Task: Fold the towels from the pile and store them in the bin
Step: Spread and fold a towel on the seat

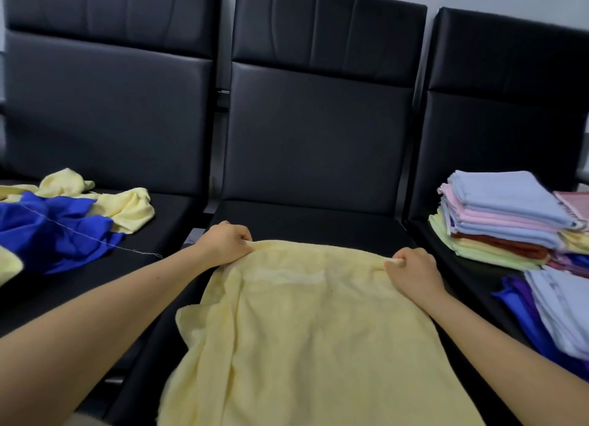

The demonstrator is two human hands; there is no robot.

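Note:
A pale yellow towel (312,330) lies spread over the middle black chair seat (318,228), its near end hanging toward me. My left hand (224,242) pinches the towel's far left corner. My right hand (412,267) pinches the far right corner. On the left seat lies the unfolded pile: a blue towel (54,231) and crumpled pale yellow towels (127,207). No bin is in view.
On the right seat stands a stack of folded towels (506,215) in light blue, pink, rust and pale green. Nearer me lies another folded stack (564,311), white over purple and blue. Three black padded chair backs (318,132) rise behind the seats.

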